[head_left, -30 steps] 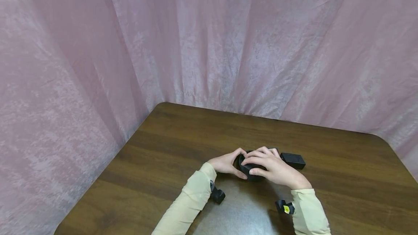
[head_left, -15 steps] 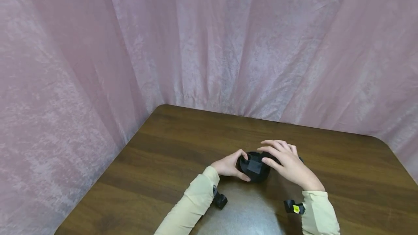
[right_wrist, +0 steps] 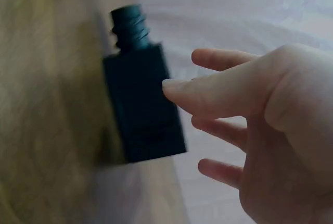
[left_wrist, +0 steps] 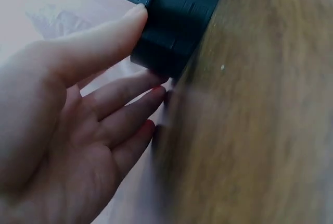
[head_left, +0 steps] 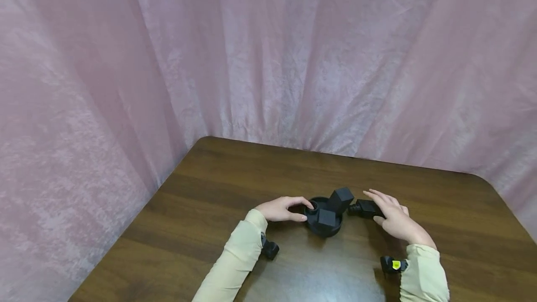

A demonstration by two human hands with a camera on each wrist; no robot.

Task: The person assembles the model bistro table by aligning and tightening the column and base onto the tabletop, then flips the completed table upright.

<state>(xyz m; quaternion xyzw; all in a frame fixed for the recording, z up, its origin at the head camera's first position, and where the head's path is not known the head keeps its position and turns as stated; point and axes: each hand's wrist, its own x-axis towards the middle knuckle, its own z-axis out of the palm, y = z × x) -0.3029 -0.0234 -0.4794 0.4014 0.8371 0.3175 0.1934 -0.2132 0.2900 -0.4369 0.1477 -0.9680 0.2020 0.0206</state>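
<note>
A shallow round black dish sits on the wooden table. It carries a small black block, a short black ring-shaped piece and a taller tilted block. My left hand is at the dish's left rim, thumb and fingers spread; in the left wrist view its thumb touches a black piece's edge. To the right lies a black rectangular bottle with a threaded neck pointing left. Beside its far end is my right hand, fingers extended; the thumb overlaps the bottle's edge in the right wrist view.
The brown table has rounded back corners. Pink curtains hang behind it and along the left side. A small black camera is worn at the left wrist, another at the right.
My right hand has moved right, off the pieces in the dish, to the bottle. The left hand has loosened and drawn back left. The blocks in the dish and the bottle are now uncovered.
</note>
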